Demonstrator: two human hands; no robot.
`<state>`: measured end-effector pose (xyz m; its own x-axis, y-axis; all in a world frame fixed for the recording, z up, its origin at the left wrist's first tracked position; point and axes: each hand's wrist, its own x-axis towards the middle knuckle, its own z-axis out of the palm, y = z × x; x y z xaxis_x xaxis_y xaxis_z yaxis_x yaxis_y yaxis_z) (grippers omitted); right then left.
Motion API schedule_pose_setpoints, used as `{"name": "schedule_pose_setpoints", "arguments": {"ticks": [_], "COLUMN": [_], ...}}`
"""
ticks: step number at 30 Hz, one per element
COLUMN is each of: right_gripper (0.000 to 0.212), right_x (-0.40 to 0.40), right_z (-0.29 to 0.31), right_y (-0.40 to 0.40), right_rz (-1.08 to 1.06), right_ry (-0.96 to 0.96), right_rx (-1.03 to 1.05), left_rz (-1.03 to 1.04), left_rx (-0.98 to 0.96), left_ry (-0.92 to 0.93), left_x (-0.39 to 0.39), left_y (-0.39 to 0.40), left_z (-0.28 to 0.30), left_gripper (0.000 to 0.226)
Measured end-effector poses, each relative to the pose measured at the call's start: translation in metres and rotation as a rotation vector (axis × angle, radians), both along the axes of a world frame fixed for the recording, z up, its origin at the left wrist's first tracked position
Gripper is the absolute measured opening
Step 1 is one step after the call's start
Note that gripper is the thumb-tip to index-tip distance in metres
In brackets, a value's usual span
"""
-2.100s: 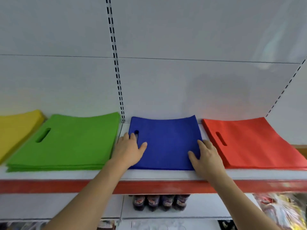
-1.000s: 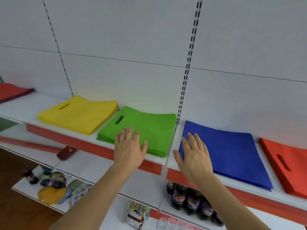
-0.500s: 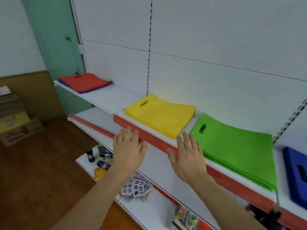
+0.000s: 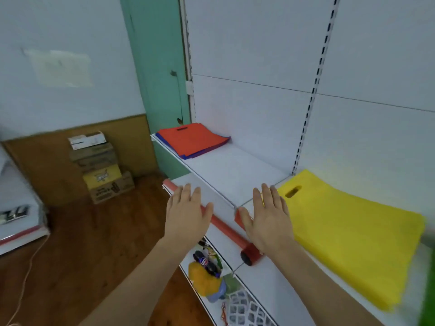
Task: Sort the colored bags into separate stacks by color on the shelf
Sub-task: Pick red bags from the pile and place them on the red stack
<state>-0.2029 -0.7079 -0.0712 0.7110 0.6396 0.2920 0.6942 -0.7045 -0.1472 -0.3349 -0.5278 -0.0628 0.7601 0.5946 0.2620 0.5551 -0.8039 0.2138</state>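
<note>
Far left on the shelf (image 4: pixel 235 170), the unsorted pile (image 4: pixel 191 140) waits; left hand (image 4: pixel 186 215) and right hand (image 4: pixel 268 222) hover flat and empty. Next, probably lift its top red bag.

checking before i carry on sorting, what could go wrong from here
1. The unsorted pile at the far end of the white shelf has a red bag on top with blue edges beneath; grabbing several at once could carry blue bags into the red stack.
2. Both hands, left hand and right hand, are empty and well short of that pile.
3. Reaching past, a forearm could nudge the flat yellow bag stack out of line.
</note>
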Motion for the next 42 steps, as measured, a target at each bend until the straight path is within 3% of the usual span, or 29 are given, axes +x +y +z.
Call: {"name": "schedule_pose_setpoints", "arguments": {"ticks": [8, 19, 32, 42], "right_gripper": [0.083, 0.083, 0.082, 0.093], "right_x": [0.033, 0.072, 0.177, 0.217], "right_z": [-0.004, -0.004, -0.007, -0.024], "right_y": [0.137, 0.307, 0.434, 0.467], "right_rz": [0.063, -0.128, -0.354, -0.441], "right_ry": [0.012, -0.003, 0.056, 0.178], "right_rx": [-0.046, -0.103, -0.135, -0.247], "left_rz": [0.057, -0.094, -0.277, -0.439], "left_rx": [-0.009, 0.045, 0.035, 0.114], "left_ry": [-0.006, 0.029, 0.143, 0.147], "left_x": [0.025, 0.087, 0.223, 0.297], "left_y": [0.123, 0.323, 0.466, 0.525], "left_z": [-0.01, 0.002, -0.01, -0.02], "left_gripper": [0.068, 0.069, 0.072, 0.081]}}
